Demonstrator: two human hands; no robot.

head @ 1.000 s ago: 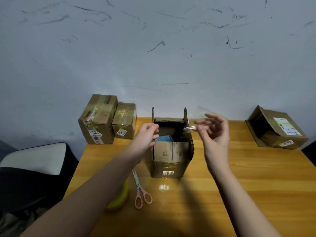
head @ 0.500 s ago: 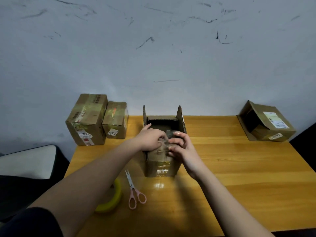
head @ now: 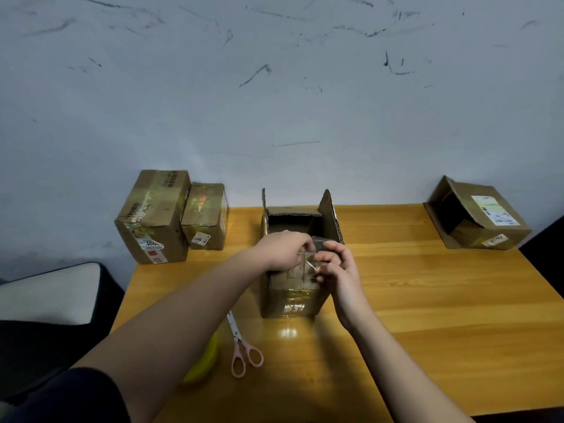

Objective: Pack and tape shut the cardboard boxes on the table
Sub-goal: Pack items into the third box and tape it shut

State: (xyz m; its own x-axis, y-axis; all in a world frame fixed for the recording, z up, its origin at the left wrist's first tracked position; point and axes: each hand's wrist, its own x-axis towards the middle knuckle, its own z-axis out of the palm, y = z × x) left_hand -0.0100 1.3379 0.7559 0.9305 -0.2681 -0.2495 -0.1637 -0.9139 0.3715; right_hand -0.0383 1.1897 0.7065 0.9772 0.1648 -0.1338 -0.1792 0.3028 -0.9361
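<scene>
Nearest the camera, a yellow tape roll [head: 204, 363] lies near the table's [head: 442, 331] front left edge, mostly hidden under the left forearm. Just beside it, pink-handled scissors [head: 242, 346] lie with the blades pointing away, their tips cut off by the same arm.

At the middle of the table stands the open cardboard box [head: 294, 296], its side flaps upright. The left hand [head: 285, 250] curls over the folded front flap, pressing it down. The right hand [head: 337, 267] pinches a strip of clear tape [head: 319, 242] at the flap's top edge; the strip is hard to make out against the cardboard. The box's contents are lost in shadow.

At the back left corner two taped boxes [head: 171, 218] stand touching. At the back right corner another box [head: 479, 221] lies tipped on its side, mouth open.
</scene>
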